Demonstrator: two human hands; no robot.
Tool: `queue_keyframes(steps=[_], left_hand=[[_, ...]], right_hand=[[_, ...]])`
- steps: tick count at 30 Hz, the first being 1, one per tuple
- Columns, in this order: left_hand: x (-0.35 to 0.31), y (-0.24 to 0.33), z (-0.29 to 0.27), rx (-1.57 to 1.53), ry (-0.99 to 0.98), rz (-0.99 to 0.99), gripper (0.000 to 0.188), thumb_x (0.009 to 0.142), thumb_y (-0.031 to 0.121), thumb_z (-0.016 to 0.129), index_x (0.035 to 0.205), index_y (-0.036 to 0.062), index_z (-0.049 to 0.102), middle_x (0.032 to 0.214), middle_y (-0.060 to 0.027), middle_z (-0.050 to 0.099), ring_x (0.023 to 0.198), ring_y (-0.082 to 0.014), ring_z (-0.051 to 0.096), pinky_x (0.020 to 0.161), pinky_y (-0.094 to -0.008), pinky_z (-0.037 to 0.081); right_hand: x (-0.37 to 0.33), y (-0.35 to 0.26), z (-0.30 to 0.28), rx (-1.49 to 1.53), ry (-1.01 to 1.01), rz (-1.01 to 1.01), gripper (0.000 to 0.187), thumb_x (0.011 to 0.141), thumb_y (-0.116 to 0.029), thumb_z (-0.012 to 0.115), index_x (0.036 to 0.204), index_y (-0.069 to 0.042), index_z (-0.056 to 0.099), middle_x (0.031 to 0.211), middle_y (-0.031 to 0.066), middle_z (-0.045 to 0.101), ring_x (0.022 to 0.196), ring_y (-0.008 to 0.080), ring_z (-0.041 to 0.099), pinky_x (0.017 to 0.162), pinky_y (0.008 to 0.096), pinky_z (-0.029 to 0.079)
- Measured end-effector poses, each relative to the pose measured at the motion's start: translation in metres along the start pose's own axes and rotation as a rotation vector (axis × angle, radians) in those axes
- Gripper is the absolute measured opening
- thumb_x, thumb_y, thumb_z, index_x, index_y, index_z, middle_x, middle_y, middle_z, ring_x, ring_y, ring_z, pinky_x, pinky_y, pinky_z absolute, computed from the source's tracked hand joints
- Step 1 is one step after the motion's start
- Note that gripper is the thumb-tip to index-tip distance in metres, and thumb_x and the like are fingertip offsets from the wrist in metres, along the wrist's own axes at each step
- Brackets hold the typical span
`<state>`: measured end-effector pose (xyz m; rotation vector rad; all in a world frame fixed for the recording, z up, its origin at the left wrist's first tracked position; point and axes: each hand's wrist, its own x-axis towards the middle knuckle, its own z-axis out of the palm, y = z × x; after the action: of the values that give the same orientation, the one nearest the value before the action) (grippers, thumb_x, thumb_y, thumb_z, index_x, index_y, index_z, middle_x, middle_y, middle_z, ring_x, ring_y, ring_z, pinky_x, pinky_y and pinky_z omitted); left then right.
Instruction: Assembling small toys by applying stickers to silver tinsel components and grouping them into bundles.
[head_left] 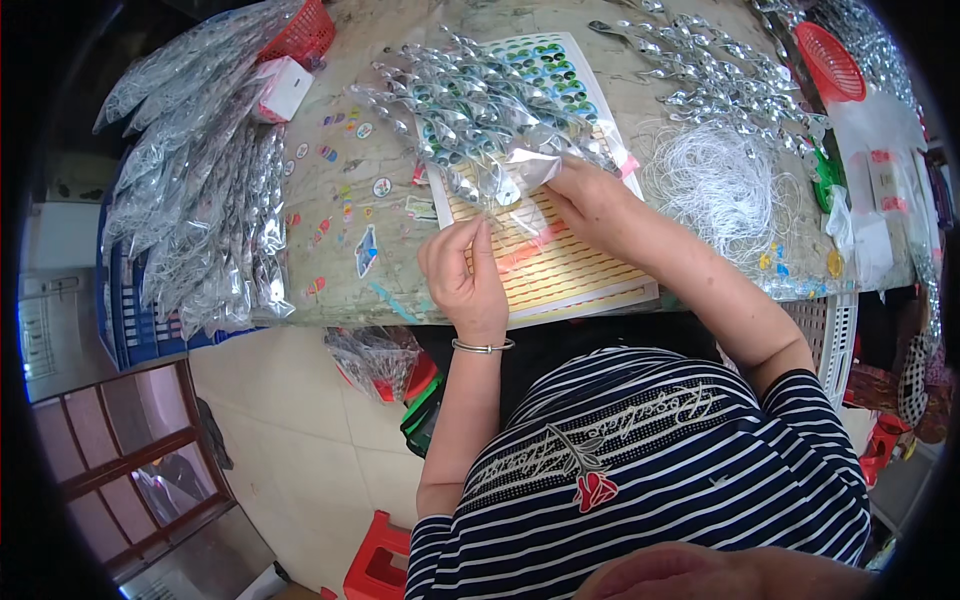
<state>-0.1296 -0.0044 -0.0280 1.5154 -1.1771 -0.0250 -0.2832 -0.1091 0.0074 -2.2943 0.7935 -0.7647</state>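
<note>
Over the near middle of the table, my left hand (465, 278) pinches with thumb and forefinger at the lower tip of a clear plastic piece, perhaps a string end; what exactly it grips is too small to tell. My right hand (598, 208) is closed on the edge of a clear plastic bag (533, 168), close to the left fingertips. A small round white sticker (508, 191) shows between the hands. Beyond them lies a pile of silver twisted spirals (470, 95), on a sheet of round green-and-blue stickers (560, 70). Under my hands is a yellow striped sheet (590, 280).
Bagged silver spirals (210, 200) overhang a blue crate (125, 310) at left, near a white box (284, 90). At right lie a tangle of white string (715, 185), more silver spirals (700, 60) and a red basket (830, 62). Below stands a red stool (375, 555).
</note>
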Motion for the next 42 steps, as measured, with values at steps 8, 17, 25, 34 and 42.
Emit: queue_keyframes(steps=[8,17,25,34,42], left_hand=[[-0.002,-0.003,-0.005,0.066,-0.019,0.006,0.020,0.080,0.003,0.069,0.099,0.0048,0.064,0.094,-0.0076,0.062,0.090,-0.0241,0.056,0.083,-0.0338,0.042],[-0.028,0.043,0.001,-0.160,-0.149,-0.139,0.024,0.074,-0.001,0.073,0.092,0.0037,0.059,0.088,-0.0084,0.059,0.082,-0.0258,0.056,0.075,-0.0357,0.045],[-0.005,0.045,0.063,-0.010,-0.361,0.083,0.042,0.075,0.011,0.071,0.114,0.0062,0.056,0.117,-0.0150,0.053,0.107,-0.0356,0.049,0.092,-0.0448,0.039],[0.015,0.030,0.063,0.142,-0.334,0.242,0.060,0.070,0.022,0.076,0.125,0.0133,0.054,0.136,-0.0151,0.042,0.121,-0.0425,0.039,0.103,-0.0507,0.033],[0.022,0.032,0.057,0.094,-0.348,0.281,0.036,0.076,0.016,0.070,0.111,0.0123,0.064,0.134,-0.0148,0.045,0.114,-0.0397,0.044,0.098,-0.0480,0.037]], right_hand=[[-0.031,0.000,-0.064,0.045,0.098,0.336,0.031,0.086,-0.009,0.062,0.116,-0.001,0.057,0.105,0.0126,0.059,0.090,0.0245,0.059,0.080,0.0346,0.048],[-0.009,0.038,-0.055,-0.042,0.079,0.333,0.023,0.085,-0.012,0.061,0.105,-0.001,0.061,0.090,0.0147,0.062,0.078,0.0256,0.061,0.071,0.0311,0.049],[-0.019,0.020,-0.056,0.188,0.052,0.298,0.011,0.089,-0.008,0.059,0.094,0.002,0.060,0.077,0.0052,0.060,0.071,0.0100,0.058,0.065,0.0246,0.047],[-0.020,0.019,-0.053,0.336,0.076,0.337,0.008,0.091,-0.006,0.058,0.095,0.001,0.058,0.079,0.0014,0.058,0.072,0.0068,0.054,0.066,0.0217,0.045],[-0.018,0.021,-0.058,0.480,0.047,0.396,0.009,0.092,-0.009,0.057,0.095,-0.001,0.059,0.079,-0.0017,0.057,0.072,0.0043,0.051,0.063,0.0198,0.041]])
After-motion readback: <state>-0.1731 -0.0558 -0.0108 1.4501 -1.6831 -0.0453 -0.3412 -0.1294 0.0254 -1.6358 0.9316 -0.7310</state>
